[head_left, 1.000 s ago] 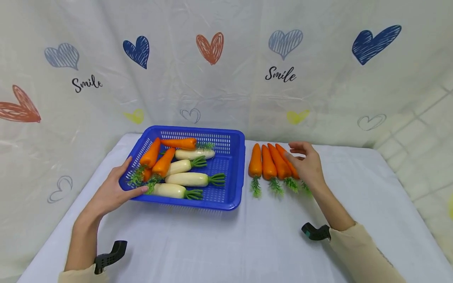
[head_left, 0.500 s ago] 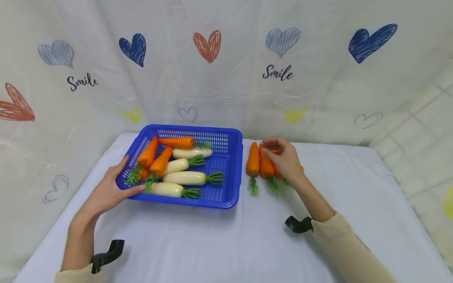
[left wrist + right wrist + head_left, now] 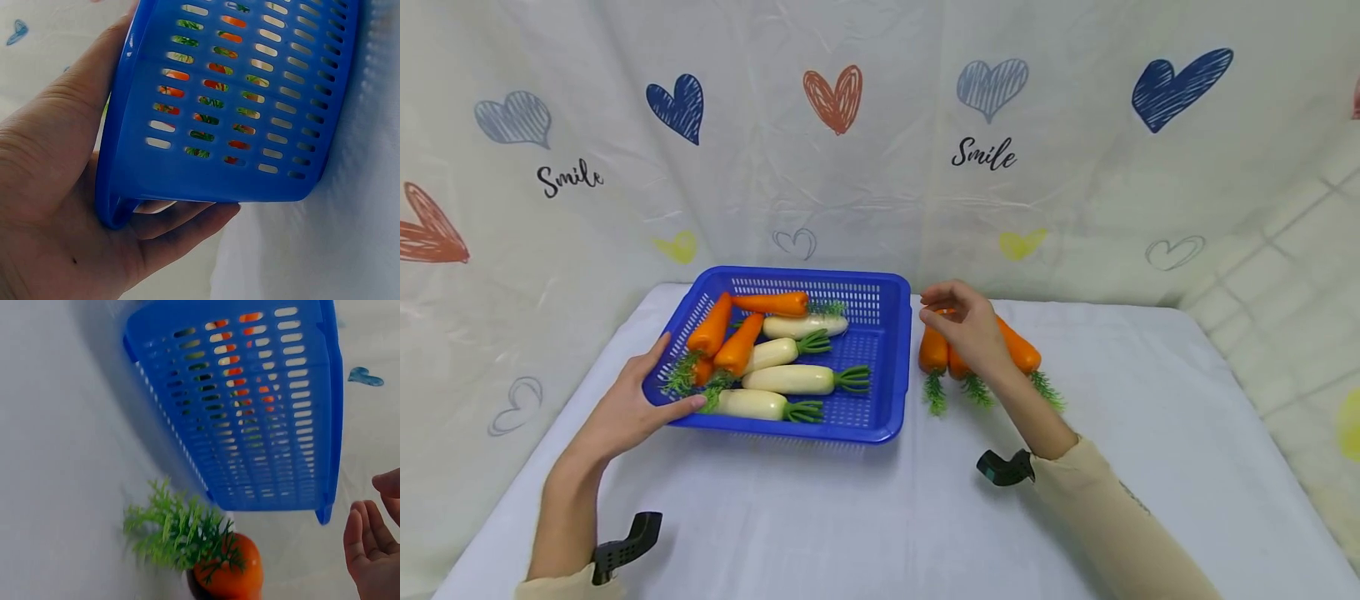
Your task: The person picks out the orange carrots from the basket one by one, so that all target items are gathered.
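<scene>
A blue plastic basket (image 3: 897, 367) stands at the middle left of the table, with orange carrots (image 3: 741, 343) and white radishes (image 3: 790, 380) inside. My left hand (image 3: 628, 408) grips its left end, thumb over the rim; the left wrist view shows that hand (image 3: 69, 206) around the rim's corner. More carrots (image 3: 1018, 346) lie right of the basket, leafy ends towards me. Above the leftmost of these hovers my right hand (image 3: 973, 333), partly hiding them. In the right wrist view the right hand (image 3: 378, 550) has thumb and fingers apart, nothing between them, and one carrot (image 3: 234, 569) shows below.
White cloth covers the table (image 3: 820, 525). Behind it hangs a pale curtain (image 3: 895, 183) printed with hearts and the word Smile. A small black camera mount (image 3: 628, 546) sits on the left wrist, another black mount (image 3: 1003, 468) on the right.
My right hand has moved left from the rightmost loose carrot to above the leftmost ones, uncovering the right-hand carrot. The left hand stays on the basket.
</scene>
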A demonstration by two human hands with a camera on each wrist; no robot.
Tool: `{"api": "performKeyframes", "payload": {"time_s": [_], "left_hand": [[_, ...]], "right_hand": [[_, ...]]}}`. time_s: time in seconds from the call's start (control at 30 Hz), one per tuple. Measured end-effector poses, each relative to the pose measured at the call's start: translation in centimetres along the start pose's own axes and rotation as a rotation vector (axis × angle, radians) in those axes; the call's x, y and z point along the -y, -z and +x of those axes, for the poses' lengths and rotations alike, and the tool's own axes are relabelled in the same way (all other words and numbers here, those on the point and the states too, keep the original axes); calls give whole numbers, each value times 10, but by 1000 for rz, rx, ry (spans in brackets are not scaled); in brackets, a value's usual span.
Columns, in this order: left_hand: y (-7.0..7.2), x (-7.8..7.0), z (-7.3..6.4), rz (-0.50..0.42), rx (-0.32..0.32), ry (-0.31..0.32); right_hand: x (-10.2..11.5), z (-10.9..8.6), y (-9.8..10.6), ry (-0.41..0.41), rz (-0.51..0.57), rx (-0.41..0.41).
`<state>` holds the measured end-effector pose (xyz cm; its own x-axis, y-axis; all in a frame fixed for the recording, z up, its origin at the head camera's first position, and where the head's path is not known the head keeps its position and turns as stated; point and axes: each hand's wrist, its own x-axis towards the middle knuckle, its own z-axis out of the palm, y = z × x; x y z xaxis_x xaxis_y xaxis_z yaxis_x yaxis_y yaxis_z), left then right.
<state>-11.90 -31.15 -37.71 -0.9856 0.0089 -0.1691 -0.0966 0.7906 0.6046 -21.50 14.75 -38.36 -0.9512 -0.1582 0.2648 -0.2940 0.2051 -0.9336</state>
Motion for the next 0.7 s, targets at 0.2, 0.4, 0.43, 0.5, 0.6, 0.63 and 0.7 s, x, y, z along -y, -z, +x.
{"api": "performKeyframes", "payload": {"time_s": [0.2, 0.4, 0.43, 0.5, 0.6, 0.63, 0.7], "left_hand": [[0, 1, 0, 1, -2, 0], [0, 1, 0, 6, -5, 3], [0, 2, -1, 5, -4, 4], [0, 2, -1, 4, -5, 5], [0, 2, 0, 5, -6, 7], [0, 2, 0, 4, -6, 6], [0, 2, 1, 4, -6, 7]], "right_hand": [[6, 3, -11, -3, 90, 33], [12, 6, -20, -6, 141, 88], [12, 6, -22, -3, 146, 100], [13, 7, -27, 9, 152, 117], [14, 7, -32, 21, 174, 133], [14, 8, -34, 21, 186, 137], [15, 7, -37, 18, 213, 142]]}}
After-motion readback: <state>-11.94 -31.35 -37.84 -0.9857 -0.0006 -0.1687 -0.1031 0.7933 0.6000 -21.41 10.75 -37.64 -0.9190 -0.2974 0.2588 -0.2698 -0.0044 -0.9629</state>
